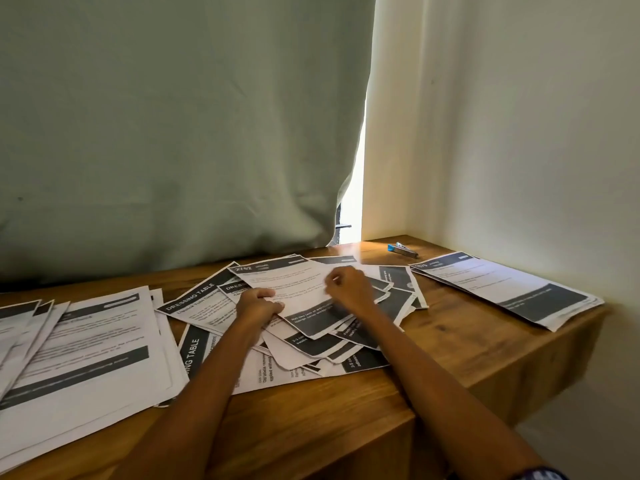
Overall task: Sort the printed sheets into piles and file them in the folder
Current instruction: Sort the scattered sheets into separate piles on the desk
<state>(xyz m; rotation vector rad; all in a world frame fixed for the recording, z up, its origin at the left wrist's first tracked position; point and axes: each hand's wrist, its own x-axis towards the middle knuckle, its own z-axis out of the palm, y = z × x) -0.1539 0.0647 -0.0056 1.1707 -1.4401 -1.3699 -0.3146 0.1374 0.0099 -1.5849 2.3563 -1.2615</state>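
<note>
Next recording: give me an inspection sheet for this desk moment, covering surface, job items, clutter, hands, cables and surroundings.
Surface: wooden desk, set in a corner.
Job's things: loose middle heap of overlapping printed sheets; left pile, fanned; right pile, neater. No folder seen.
Clutter: small blue and metal object near the back edge, looks like a stapler.
Hands: left hand grips the top sheet at its left edge; right hand pinches the sheet's right edge.
Cables: nothing seen.
Surroundings: green curtain behind, cream wall to the right.
</note>
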